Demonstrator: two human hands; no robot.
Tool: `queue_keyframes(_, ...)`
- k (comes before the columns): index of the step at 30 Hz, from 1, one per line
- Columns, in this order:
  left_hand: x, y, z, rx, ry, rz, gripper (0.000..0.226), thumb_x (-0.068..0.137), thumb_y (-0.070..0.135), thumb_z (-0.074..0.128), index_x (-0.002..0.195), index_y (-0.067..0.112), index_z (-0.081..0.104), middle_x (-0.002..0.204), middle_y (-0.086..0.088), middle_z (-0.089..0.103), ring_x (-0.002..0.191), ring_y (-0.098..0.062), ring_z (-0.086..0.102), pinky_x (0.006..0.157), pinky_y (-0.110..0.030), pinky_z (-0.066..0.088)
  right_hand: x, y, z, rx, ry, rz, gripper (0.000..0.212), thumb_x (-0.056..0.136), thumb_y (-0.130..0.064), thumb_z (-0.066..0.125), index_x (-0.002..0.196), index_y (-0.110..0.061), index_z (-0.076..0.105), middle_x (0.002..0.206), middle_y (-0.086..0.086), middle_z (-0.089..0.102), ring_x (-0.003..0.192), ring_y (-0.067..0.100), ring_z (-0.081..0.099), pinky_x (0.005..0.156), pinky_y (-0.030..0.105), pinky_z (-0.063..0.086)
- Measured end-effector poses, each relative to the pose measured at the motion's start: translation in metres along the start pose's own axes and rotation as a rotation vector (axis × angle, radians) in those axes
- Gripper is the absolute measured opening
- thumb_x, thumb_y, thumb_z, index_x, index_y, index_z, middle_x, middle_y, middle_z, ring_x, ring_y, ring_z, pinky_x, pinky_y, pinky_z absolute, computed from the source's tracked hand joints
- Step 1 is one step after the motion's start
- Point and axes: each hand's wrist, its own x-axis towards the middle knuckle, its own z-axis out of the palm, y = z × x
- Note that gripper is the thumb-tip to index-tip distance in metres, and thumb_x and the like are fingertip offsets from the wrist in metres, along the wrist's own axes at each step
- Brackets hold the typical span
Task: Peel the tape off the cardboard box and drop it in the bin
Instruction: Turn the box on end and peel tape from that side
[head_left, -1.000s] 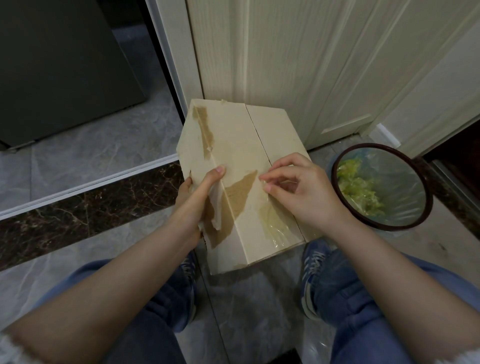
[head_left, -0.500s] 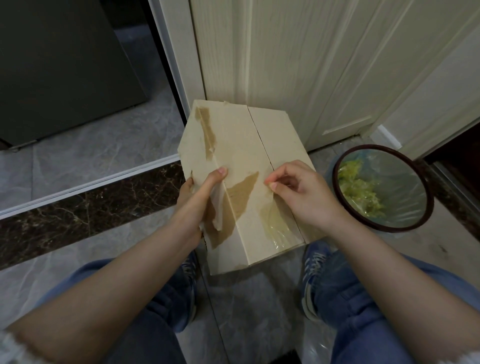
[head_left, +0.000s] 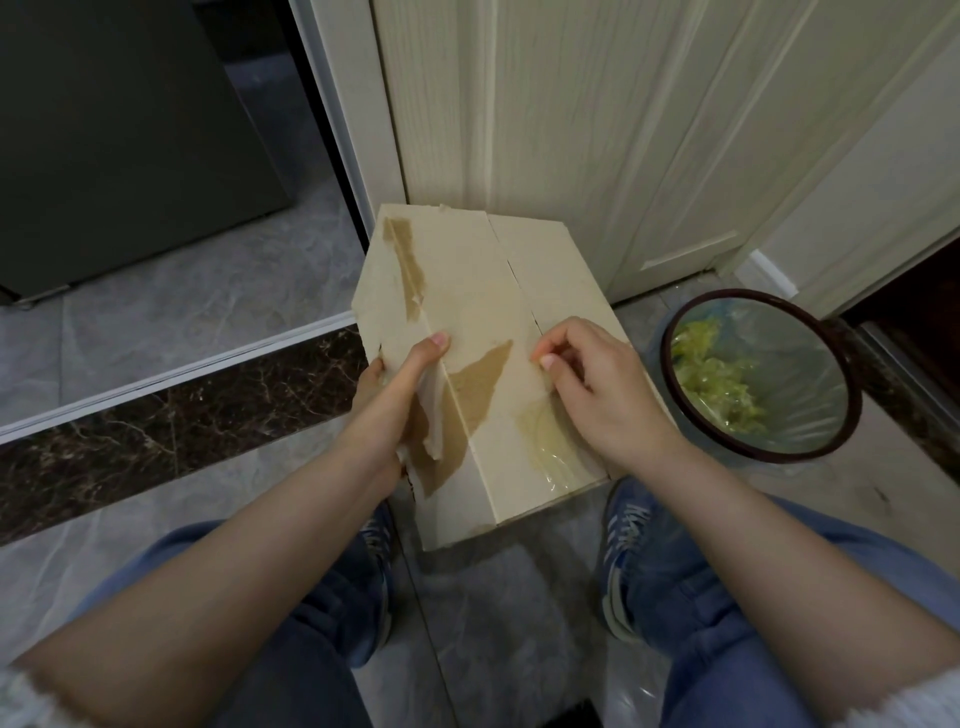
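Right hand (head_left: 597, 387): fingers curled, thumb and forefinger pinched at the top face of the cardboard box (head_left: 467, 312), just right of the centre seam, apparently on the free end of the clear tape (head_left: 545, 441); whether an edge is actually lifted cannot be told. Left hand (head_left: 402, 384): wrapped round the box's left edge, thumb pressed flat on the top face, fingers behind, bracing the box.

The tape is a glossy, wrinkled strip that starts under the right fingertips and runs towards the person to the box's near right corner. Its long axis follows the seam, so a peel would probably travel back along that line, towards the body. The right hand is on it; the left hand is well apart from it, beyond the seam.

The box stands tilted on the floor (head_left: 182, 301) between the person's shoes, far end against a pale door (head_left: 571, 130). Brown torn patches mark its face and left side.

The bin (head_left: 675, 332), lined with plastic and holding crumpled yellowish material, stands just right of the box, nearer the right hand. Grey tiles, a dark marble strip and a dark appliance lie to the left.
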Motion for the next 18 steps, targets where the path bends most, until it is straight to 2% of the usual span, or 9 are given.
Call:
queue_keyframes(2, -0.001, 0.001, 0.001, -0.016, 0.017, 0.002, 0.075, 0.08, 0.055, 0.075, 0.146, 0.032, 0.046, 0.105, 0.013, 0.058, 0.093, -0.01, 0.055, 0.086, -0.037, 0.046, 0.0, 0.0, 0.001, 0.106, -0.006, 0.126, 0.014, 0.097, -0.006, 0.055, 0.095, -0.017, 0.063, 0.085, -0.012, 0.061, 0.078, 0.0, 0.057, 0.073, 0.01, 0.04)
queue_keyframes(3, -0.001, 0.001, 0.001, -0.021, 0.026, 0.003, 0.075, 0.082, 0.055, 0.074, 0.147, 0.032, 0.045, 0.103, 0.014, 0.056, 0.091, -0.008, 0.053, 0.086, -0.037, 0.045, 0.0, 0.0, 0.001, 0.164, 0.0, 0.183, 0.015, 0.098, -0.007, 0.055, 0.094, -0.019, 0.062, 0.08, -0.012, 0.061, 0.074, 0.002, 0.058, 0.072, 0.013, 0.043)
queue_keyframes(6, 0.0, 0.001, -0.001, -0.014, 0.029, 0.001, 0.078, 0.082, 0.055, 0.074, 0.149, 0.032, 0.043, 0.102, 0.016, 0.055, 0.09, -0.008, 0.052, 0.095, -0.041, 0.044, 0.001, 0.002, 0.001, 0.301, 0.006, 0.286, 0.021, 0.098, -0.007, 0.054, 0.09, -0.024, 0.063, 0.068, -0.006, 0.061, 0.064, 0.005, 0.058, 0.067, 0.024, 0.05)
queue_keyframes(10, 0.0, 0.001, -0.003, -0.019, 0.006, -0.009, 0.076, 0.076, 0.057, 0.076, 0.143, 0.033, 0.048, 0.108, 0.011, 0.06, 0.098, -0.013, 0.057, 0.099, -0.044, 0.046, 0.007, 0.002, -0.004, 0.435, -0.062, 0.315, 0.029, 0.1, -0.003, 0.049, 0.091, -0.02, 0.07, 0.066, 0.001, 0.064, 0.065, 0.016, 0.061, 0.067, 0.029, 0.051)
queue_keyframes(12, -0.001, 0.001, -0.003, -0.021, 0.004, -0.012, 0.074, 0.076, 0.057, 0.076, 0.141, 0.034, 0.048, 0.107, 0.011, 0.059, 0.096, -0.013, 0.056, 0.097, -0.043, 0.046, 0.01, -0.001, -0.009, 0.431, -0.092, 0.33, 0.029, 0.097, 0.0, 0.051, 0.095, -0.018, 0.073, 0.071, 0.001, 0.067, 0.068, 0.018, 0.064, 0.07, 0.028, 0.053)
queue_keyframes(15, -0.001, 0.001, -0.003, -0.02, 0.014, -0.012, 0.077, 0.073, 0.058, 0.077, 0.14, 0.036, 0.046, 0.102, 0.016, 0.054, 0.091, -0.01, 0.052, 0.099, -0.044, 0.044, 0.011, -0.003, -0.017, 0.312, -0.139, 0.311, 0.03, 0.083, 0.0, 0.065, 0.098, -0.025, 0.075, 0.091, -0.003, 0.07, 0.081, 0.017, 0.068, 0.079, 0.023, 0.055)
queue_keyframes(18, -0.001, 0.0, -0.004, -0.022, 0.025, -0.014, 0.076, 0.08, 0.055, 0.076, 0.146, 0.035, 0.042, 0.098, 0.018, 0.051, 0.085, -0.008, 0.049, 0.095, -0.043, 0.04, 0.01, -0.004, -0.022, 0.242, -0.202, 0.264, 0.031, 0.078, -0.003, 0.074, 0.1, -0.025, 0.074, 0.098, -0.004, 0.069, 0.084, 0.014, 0.067, 0.075, 0.018, 0.053)
